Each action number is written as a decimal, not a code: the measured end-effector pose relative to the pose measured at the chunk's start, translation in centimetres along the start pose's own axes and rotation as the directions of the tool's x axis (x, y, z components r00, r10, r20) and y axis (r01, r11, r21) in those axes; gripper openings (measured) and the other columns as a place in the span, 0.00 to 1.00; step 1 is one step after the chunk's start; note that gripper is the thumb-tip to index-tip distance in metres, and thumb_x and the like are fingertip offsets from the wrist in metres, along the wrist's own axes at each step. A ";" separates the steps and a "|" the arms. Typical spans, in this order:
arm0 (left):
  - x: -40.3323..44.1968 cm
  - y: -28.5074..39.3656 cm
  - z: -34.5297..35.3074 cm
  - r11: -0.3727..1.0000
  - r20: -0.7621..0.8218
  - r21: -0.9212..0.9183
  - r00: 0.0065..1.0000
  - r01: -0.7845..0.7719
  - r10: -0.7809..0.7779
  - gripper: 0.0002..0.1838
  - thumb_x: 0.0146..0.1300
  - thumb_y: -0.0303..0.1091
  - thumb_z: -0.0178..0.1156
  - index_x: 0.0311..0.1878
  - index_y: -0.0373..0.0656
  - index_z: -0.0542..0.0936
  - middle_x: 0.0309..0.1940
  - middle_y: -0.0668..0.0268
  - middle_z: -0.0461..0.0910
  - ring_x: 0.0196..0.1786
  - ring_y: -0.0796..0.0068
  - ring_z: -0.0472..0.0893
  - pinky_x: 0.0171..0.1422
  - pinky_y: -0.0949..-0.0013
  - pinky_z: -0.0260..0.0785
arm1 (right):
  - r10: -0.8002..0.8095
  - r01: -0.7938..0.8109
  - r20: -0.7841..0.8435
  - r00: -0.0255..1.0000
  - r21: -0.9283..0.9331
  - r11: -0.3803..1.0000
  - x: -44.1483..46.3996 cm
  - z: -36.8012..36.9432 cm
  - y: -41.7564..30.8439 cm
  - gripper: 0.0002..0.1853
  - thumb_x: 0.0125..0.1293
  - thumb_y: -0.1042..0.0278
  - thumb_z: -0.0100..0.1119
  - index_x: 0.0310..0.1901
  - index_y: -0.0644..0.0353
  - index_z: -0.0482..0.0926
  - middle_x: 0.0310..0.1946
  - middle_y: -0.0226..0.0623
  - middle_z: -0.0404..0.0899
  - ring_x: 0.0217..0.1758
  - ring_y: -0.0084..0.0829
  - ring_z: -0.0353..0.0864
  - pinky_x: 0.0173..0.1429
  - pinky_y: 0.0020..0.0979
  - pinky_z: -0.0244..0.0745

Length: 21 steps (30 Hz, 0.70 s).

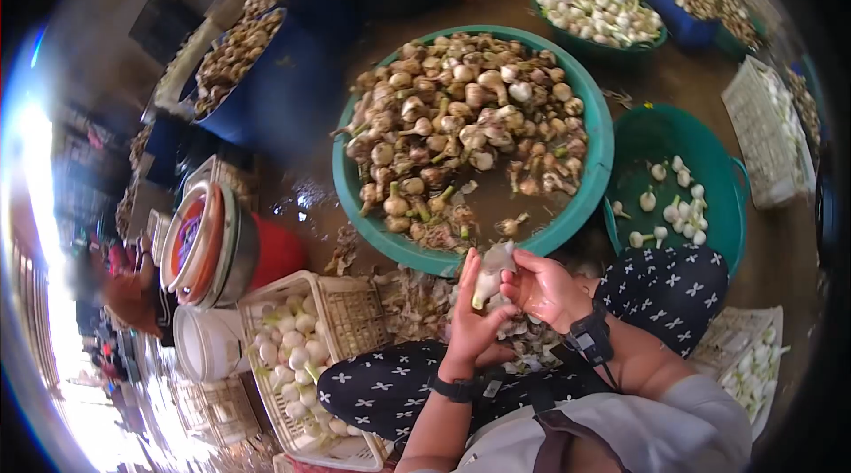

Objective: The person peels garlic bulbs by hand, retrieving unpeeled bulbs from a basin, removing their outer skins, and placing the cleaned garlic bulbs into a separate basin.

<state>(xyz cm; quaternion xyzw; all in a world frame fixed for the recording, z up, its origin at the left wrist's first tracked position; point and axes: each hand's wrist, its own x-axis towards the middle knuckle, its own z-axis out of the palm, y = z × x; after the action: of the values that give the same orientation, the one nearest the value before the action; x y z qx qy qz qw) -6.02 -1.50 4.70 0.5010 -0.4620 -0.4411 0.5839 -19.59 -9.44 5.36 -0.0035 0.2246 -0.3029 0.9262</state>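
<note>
A pale garlic bulb [489,281] is held up between my two hands, just past the near rim of a wide green tub [606,132]. My left hand [474,318] has its fingers and thumb closed around the bulb's left side. From the right, my right hand [551,289] pinches at its upper part, where a greyish papery skin [502,253] shows. My right palm looks wet. Inside the tub lie many brown, unpeeled garlic bulbs [461,109], with some water at the near side. Loose peelings [532,344] lie below my hands, between my legs.
Several white bulbs lie in a green basin [638,132] at right. A cream crate [319,291] of cleaned bulbs stands at left, beside a white bucket [202,344]. Farther back are a blue tub [257,74] and a green bowl [651,46], both with garlic. Another person [133,296] is at far left.
</note>
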 end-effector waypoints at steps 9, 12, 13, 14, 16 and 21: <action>1.6 -0.6 -1.9 0.309 -0.047 -0.936 0.813 0.167 -0.581 0.22 0.70 0.48 0.36 0.43 0.39 0.72 0.54 0.51 0.71 0.56 0.54 0.72 0.56 0.56 0.70 | -0.276 0.291 0.189 0.943 -0.058 0.955 -2.4 -1.6 -1.9 0.11 0.66 0.61 0.44 0.32 0.58 0.70 0.28 0.37 0.76 0.36 0.37 0.77 0.38 0.40 0.76; 1.2 -1.7 -3.0 0.268 0.052 -0.929 0.807 0.256 -0.589 0.22 0.69 0.49 0.37 0.42 0.39 0.71 0.52 0.50 0.73 0.56 0.54 0.72 0.55 0.54 0.70 | -0.429 0.454 0.308 0.849 -0.011 0.891 -2.8 0.0 -5.4 0.11 0.67 0.61 0.44 0.28 0.56 0.68 0.20 0.33 0.72 0.28 0.32 0.75 0.28 0.32 0.73; 1.1 -2.1 -3.6 0.318 -0.005 -0.918 0.796 0.236 -0.606 0.22 0.69 0.49 0.37 0.42 0.39 0.71 0.51 0.49 0.73 0.56 0.53 0.72 0.55 0.54 0.71 | -0.338 0.412 0.275 0.900 -0.284 0.866 -3.0 -0.1 -5.5 0.11 0.66 0.62 0.44 0.29 0.57 0.69 0.20 0.34 0.73 0.27 0.32 0.75 0.27 0.30 0.73; 1.4 -2.3 -3.9 0.369 -0.064 -0.903 0.784 0.217 -0.617 0.21 0.69 0.48 0.37 0.42 0.38 0.71 0.50 0.49 0.73 0.56 0.53 0.72 0.55 0.55 0.71 | -0.257 0.334 0.215 0.942 -0.532 0.778 -3.0 -0.2 -5.6 0.10 0.66 0.62 0.45 0.30 0.57 0.70 0.21 0.34 0.74 0.25 0.32 0.75 0.26 0.27 0.72; 2.4 -2.4 -3.6 0.504 -0.191 -0.829 0.723 0.244 -0.664 0.23 0.69 0.49 0.36 0.40 0.38 0.72 0.50 0.53 0.74 0.53 0.55 0.74 0.53 0.58 0.73 | 0.102 0.430 0.418 0.903 -0.877 -0.212 -1.0 -2.9 -3.9 0.12 0.61 0.60 0.53 0.35 0.61 0.76 0.24 0.40 0.78 0.27 0.40 0.78 0.30 0.37 0.72; 4.9 4.5 4.1 0.839 0.019 -0.491 0.965 0.235 -0.260 0.42 0.62 0.65 0.36 0.66 0.35 0.52 0.65 0.50 0.55 0.68 0.57 0.55 0.69 0.60 0.50 | -0.331 0.167 0.505 0.797 -0.711 -0.683 6.7 -8.0 -3.5 0.13 0.52 0.56 0.56 0.31 0.58 0.75 0.28 0.42 0.77 0.33 0.44 0.76 0.39 0.41 0.71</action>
<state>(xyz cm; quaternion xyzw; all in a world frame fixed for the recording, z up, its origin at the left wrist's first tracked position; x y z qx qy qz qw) -8.90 -6.52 9.98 0.4030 -0.2523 -0.6029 0.6407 -20.13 -15.05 -4.09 -0.8557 0.3928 -0.2183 0.2568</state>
